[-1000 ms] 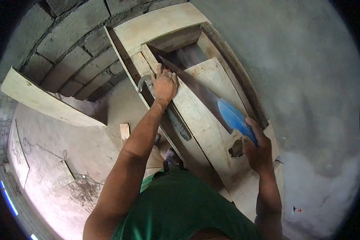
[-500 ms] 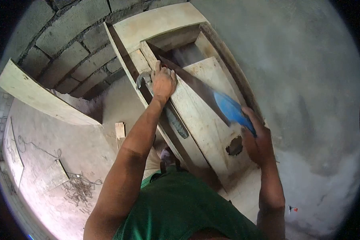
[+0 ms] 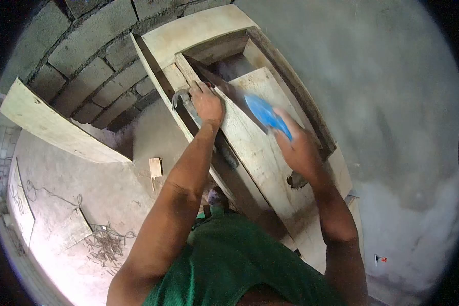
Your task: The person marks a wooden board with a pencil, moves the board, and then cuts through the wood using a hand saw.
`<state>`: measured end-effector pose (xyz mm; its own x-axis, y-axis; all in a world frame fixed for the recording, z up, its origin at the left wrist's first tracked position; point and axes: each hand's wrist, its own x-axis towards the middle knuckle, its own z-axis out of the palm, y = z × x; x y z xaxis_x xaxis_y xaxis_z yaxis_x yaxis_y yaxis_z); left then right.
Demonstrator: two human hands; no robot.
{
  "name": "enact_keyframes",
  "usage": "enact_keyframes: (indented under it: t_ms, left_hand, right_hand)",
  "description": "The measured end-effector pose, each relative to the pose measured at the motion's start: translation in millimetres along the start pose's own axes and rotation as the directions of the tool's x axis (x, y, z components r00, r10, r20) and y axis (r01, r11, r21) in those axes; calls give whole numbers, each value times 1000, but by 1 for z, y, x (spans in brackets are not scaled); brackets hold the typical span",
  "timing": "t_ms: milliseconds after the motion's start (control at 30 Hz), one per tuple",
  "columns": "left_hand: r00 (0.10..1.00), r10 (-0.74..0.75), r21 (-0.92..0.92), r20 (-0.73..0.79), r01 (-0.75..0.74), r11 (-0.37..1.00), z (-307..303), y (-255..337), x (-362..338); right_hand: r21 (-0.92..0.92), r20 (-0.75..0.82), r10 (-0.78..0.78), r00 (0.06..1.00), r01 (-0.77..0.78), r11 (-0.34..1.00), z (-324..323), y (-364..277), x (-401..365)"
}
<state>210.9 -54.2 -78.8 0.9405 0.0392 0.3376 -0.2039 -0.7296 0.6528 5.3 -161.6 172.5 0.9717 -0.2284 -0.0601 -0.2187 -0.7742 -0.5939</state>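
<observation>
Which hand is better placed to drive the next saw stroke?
Right. The right hand grips the saw by its blue handle, blade on the board. The left hand rests at the board's edge beside the blade, bracing it.

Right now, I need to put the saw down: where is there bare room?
Bare: the board between left hand and hole; the floor between offcut and nail pile. Crowded: the board's top, where left hand, hammer and saw meet.
</observation>
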Motion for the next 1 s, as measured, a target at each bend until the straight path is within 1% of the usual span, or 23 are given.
enact_keyframes:
  t_ms: [33, 100, 133, 167, 233, 300, 367, 400, 467, 533, 567, 633, 700, 767, 833, 900, 933, 1000]
  left_hand:
    - [1000, -14, -20, 16, 14, 1000, 0, 1, 6]
    - [999, -27, 16, 25, 27, 1000, 3, 0, 4]
    - [999, -41, -24, 31, 41, 999, 3, 1, 3]
    - [998, -55, -64, 39, 58, 996, 3, 1, 2]
    - [998, -46, -58, 29, 48, 997, 4, 1, 2]
    - [999, -26, -49, 20, 27, 998, 4, -1, -1]
    - [998, -34, -29, 60, 35, 999, 4, -4, 1]
    - [998, -31, -32, 49, 33, 999, -1, -1, 5]
    - [983, -93, -51, 156, 102, 994, -8, 2, 3]
    - [986, -93, -47, 139, 101, 994, -8, 7, 7]
    - [985, -103, -26, 138, 108, 994, -8, 5, 4]
    - [988, -92, -22, 126, 96, 995, -7, 6, 2]
    - [991, -71, -15, 114, 73, 997, -5, 5, 4]
    - [994, -57, -55, 91, 62, 997, -6, 2, 0]
    - [994, -61, -55, 95, 66, 996, -6, 3, 1]
    - [994, -72, -59, 87, 78, 995, -5, 3, 2]
    - [993, -77, -30, 87, 80, 996, -5, 3, 3]
    - [992, -84, -10, 99, 85, 996, -2, 5, 0]
  right_hand:
    - [-64, 19, -22, 1000, 23, 998, -13, -4, -7]
    - [-117, 38, 58, 998, -53, 992, -50, -11, -34]
    - [-121, 44, 58, 997, -53, 991, -64, -15, -44]
    - [-87, 64, 92, 994, -87, 992, -76, -18, -52]
    - [-46, 84, 138, 987, -135, 990, -72, -16, -48]
    - [-46, 6, -60, 998, 60, 997, -36, -10, -16]
    - [-61, 84, 165, 983, -160, 985, -1, -11, 21]
    - [-62, 79, 155, 985, -151, 987, 2, -6, 22]
    - [-89, 41, 86, 995, -82, 993, 2, 2, 19]
    - [-56, -24, -90, 996, 89, 994, -30, 0, -12]
    - [-74, 10, 34, 999, -34, 997, -56, -15, -28]
    - [-90, 43, 164, 986, -160, 983, -87, -32, -43]
    - [-61, 38, 138, 990, -135, 989, -94, -33, -47]
    - [-70, 11, -85, 996, 85, 994, -53, -5, -14]
    - [-118, -30, 3, 1000, -7, 993, 0, 5, 16]
    - [-46, -31, 68, 997, -69, 997, 12, 14, 30]
    - [-47, -41, 64, 997, -66, 997, 14, 17, 31]
    - [28, -27, 135, 991, -134, 991, 10, 18, 31]
